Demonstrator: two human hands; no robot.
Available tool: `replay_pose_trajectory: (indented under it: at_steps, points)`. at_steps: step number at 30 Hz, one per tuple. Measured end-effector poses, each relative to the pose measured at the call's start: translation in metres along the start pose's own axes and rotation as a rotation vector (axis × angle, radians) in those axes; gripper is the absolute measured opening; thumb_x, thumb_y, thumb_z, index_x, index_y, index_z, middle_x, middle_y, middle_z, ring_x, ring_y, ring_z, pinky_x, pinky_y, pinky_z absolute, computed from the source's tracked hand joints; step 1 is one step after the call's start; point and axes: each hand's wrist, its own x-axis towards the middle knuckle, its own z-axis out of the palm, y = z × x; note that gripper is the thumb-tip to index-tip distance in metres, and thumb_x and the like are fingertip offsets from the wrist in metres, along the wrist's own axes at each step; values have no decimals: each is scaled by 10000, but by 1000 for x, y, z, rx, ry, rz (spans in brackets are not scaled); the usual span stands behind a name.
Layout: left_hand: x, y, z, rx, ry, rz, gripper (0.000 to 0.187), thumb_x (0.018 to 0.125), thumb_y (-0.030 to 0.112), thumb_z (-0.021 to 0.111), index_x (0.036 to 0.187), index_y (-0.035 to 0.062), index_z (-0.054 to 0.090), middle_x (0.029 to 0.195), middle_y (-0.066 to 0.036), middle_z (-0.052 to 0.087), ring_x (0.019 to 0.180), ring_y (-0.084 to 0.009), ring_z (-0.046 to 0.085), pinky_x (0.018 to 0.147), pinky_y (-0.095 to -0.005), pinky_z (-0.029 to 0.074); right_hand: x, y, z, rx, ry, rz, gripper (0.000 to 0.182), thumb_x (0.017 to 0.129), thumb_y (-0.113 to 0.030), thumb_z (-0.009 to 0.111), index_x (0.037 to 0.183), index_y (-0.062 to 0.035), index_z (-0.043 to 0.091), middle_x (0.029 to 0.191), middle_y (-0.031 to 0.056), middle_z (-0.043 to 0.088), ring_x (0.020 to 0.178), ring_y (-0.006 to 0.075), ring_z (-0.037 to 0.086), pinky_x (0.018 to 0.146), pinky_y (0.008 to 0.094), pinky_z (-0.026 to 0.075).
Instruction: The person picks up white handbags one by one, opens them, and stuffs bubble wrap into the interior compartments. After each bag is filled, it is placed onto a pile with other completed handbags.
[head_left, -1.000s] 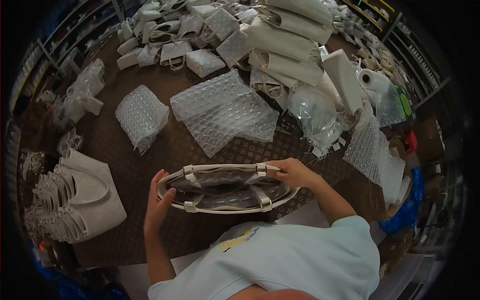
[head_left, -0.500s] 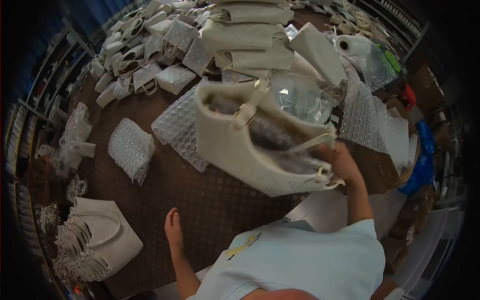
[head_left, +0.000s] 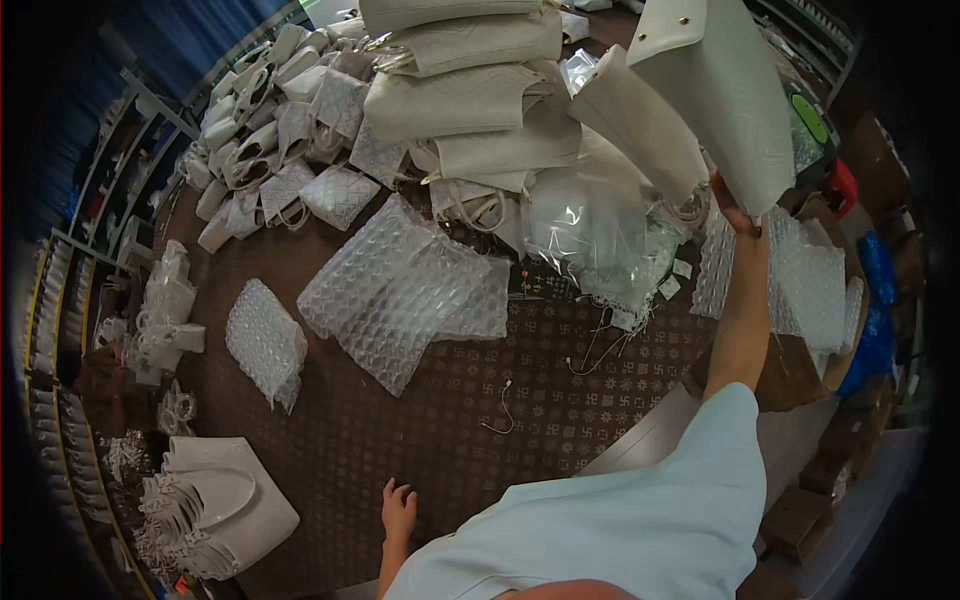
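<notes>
My right hand point(head_left: 738, 208) is at the upper right, wrapped at the lower end of a large cream handbag point(head_left: 725, 100) that is lifted and tilted. Part of that hand is hidden behind the bag. Low in the view, my left hand point(head_left: 398, 508) hovers over the brown patterned table point(head_left: 450, 430) with fingers apart and nothing in them. Another cream bag point(head_left: 640, 125) leans beside the raised one. Left of it rises a stack of cream bags point(head_left: 450, 100). Sheets of bubble wrap point(head_left: 400, 290) lie on the table between the stack and my left hand.
Small pale bags point(head_left: 335, 195) are heaped at the back left. A folded bubble-wrap piece point(head_left: 266, 340) and grouped cream bags point(head_left: 235, 500) lie left. Clear plastic bags point(head_left: 585, 220), tags and strings are near the centre. A carton point(head_left: 775, 375) and blue plastic point(head_left: 873, 345) stand right.
The large handbag has moved from the centre to the upper right with my right hand, uncovering the bubble wrap and strings. My left hand has shifted lower and its fingers have spread.
</notes>
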Motion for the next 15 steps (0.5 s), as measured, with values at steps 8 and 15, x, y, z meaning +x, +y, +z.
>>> replay_pose_trajectory:
  at_steps: [8,15]
  points:
    - [14,-2,5,77,39,-55,276,810,209,603,1024,36,631,1253,-134,449,1025,-295,541,845,-358,453,71,33,-167,70,-485,601,450,799,-360,544,1131,-57,530,1181,146,520,1138,318,443,984,552,296]
    - [25,16,3,133,32,-153,263,804,202,605,1007,37,636,1172,-145,474,1012,-295,539,861,-356,446,79,24,-122,-13,228,155,448,855,-298,515,1229,-62,441,1202,124,507,1103,257,477,989,388,366]
